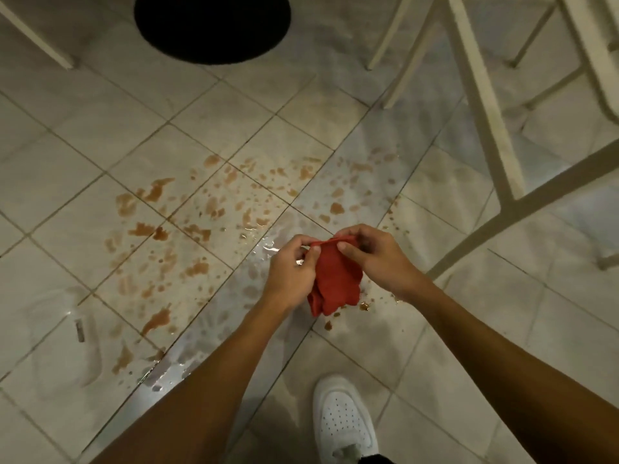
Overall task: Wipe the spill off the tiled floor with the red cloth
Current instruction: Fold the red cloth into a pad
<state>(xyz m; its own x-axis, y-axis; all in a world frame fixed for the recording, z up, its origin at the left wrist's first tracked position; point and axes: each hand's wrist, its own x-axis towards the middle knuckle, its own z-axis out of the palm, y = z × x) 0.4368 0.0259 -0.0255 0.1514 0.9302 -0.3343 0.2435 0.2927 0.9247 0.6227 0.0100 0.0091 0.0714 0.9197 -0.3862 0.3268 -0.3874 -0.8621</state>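
Observation:
A red cloth (336, 283) hangs bunched in the air above the floor, held at its top edge by both hands. My left hand (292, 266) pinches its left corner, and my right hand (373, 256) pinches the right part of the same edge. A brown spill (201, 229) lies scattered as blotches and drops across several pale tiles, left of and beyond the hands. Wet, shiny patches (264, 246) sit just left of the cloth. A few brown drops (364, 307) lie under the cloth.
White chair legs (485, 105) stand at the right and far right. A round black base (212, 25) sits at the top. Another white leg (37, 38) crosses the top left. My white shoe (343, 420) stands at the bottom centre.

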